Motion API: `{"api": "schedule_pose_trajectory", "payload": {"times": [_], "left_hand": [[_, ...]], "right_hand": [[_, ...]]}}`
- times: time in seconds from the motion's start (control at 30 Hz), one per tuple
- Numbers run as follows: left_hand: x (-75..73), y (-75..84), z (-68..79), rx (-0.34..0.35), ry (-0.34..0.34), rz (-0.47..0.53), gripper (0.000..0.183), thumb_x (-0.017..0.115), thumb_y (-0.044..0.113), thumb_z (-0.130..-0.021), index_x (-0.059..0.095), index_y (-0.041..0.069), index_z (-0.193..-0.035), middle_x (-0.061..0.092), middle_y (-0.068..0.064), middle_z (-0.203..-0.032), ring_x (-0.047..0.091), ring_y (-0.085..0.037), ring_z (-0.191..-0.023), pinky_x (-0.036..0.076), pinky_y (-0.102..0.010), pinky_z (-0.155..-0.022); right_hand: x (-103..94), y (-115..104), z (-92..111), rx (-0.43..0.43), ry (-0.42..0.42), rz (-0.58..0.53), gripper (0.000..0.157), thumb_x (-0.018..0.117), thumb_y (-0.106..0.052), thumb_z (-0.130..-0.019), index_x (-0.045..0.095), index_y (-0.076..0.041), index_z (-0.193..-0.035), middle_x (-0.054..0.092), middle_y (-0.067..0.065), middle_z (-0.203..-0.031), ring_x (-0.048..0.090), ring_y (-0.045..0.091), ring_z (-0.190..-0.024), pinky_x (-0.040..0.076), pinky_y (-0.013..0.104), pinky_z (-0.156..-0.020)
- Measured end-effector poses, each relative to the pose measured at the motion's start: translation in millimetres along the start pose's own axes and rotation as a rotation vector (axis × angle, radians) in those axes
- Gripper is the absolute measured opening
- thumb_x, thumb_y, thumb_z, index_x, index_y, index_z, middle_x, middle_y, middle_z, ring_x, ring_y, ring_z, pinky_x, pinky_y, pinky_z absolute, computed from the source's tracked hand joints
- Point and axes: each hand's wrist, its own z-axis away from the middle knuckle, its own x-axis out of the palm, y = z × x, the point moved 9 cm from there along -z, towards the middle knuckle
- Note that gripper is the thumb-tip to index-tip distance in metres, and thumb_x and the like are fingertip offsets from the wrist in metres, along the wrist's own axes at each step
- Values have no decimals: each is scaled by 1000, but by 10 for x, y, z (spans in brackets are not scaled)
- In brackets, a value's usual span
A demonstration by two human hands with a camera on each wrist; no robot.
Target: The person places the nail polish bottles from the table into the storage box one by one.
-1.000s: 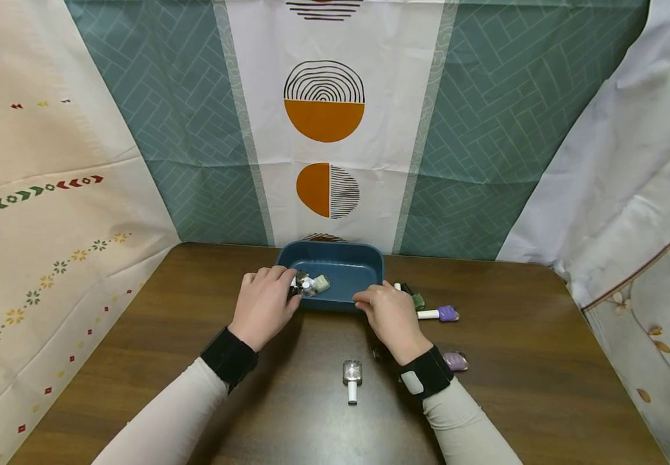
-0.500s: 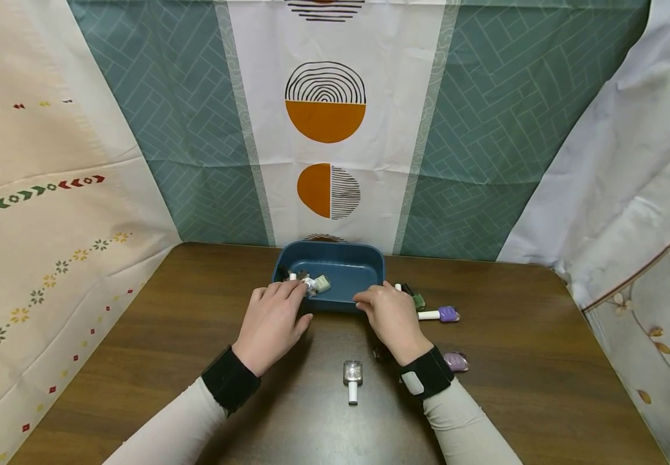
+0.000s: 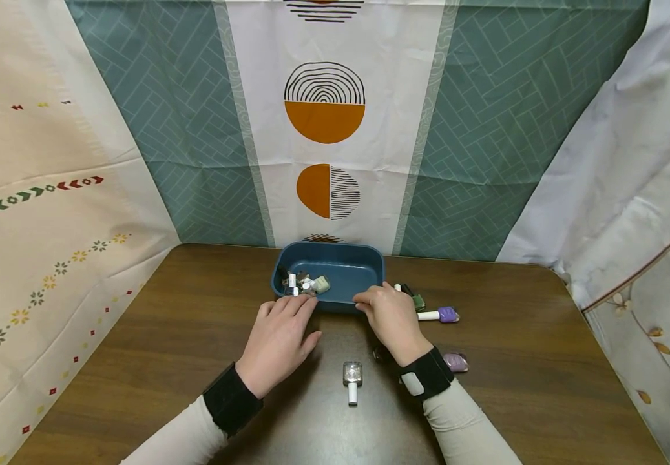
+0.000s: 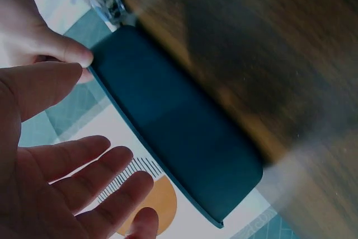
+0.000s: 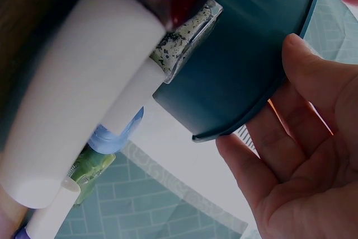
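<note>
A dark blue tray (image 3: 349, 279) stands at the back of the table. Several nail polish bottles lie in its left end, among them a pale green one (image 3: 322, 284). My right hand (image 3: 391, 321) pinches the tray's front rim near the right corner, thumb on one side and fingers on the other in the right wrist view. My left hand (image 3: 276, 342) is close to the front left rim with nothing in its grasp. Its fingers (image 4: 112, 205) spread apart beside the tray's wall (image 4: 173, 110) in the left wrist view.
A clear glittery nail polish bottle (image 3: 353, 373) with a white cap lies in front of the tray. Right of the tray are a purple bottle (image 3: 448, 314), a green one (image 3: 418, 301) and a lilac one (image 3: 455, 361). A patterned cloth (image 3: 335, 129) hangs behind the table.
My left hand has drawn back from inside the tray's left end, toward me and slightly right, leaving a white-capped bottle visible there. My right hand has stayed at the rim.
</note>
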Motion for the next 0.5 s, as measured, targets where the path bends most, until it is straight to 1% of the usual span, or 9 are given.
{"api": "schedule_pose_trajectory", "payload": {"times": [0.2, 0.37, 0.5], "left_hand": [[30, 96, 57, 24, 3, 21, 61, 68, 43, -90, 58, 9, -139, 58, -7, -136, 51, -26, -124, 38, -49, -96], [71, 182, 108, 33, -27, 28, 63, 69, 47, -89, 58, 10, -140, 57, -5, -137, 51, -25, -124, 36, -49, -97], [91, 255, 145, 50, -36, 34, 65, 69, 48, -89, 57, 11, -141, 56, -5, -138, 50, -25, -125, 36, -49, -97]], "right_hand": [[4, 3, 1, 1, -9, 1, 11, 75, -20, -88, 80, -20, -98, 71, -7, -87, 68, 13, -85, 41, 42, -104], [6, 5, 4, 2, -12, 1, 11, 75, -20, -88, 80, -20, -98, 70, -7, -87, 68, 13, -84, 41, 41, -104], [6, 7, 1, 1, -14, 6, 11, 75, -21, -88, 80, -20, -99, 70, -7, -87, 68, 13, -85, 42, 41, -104]]}}
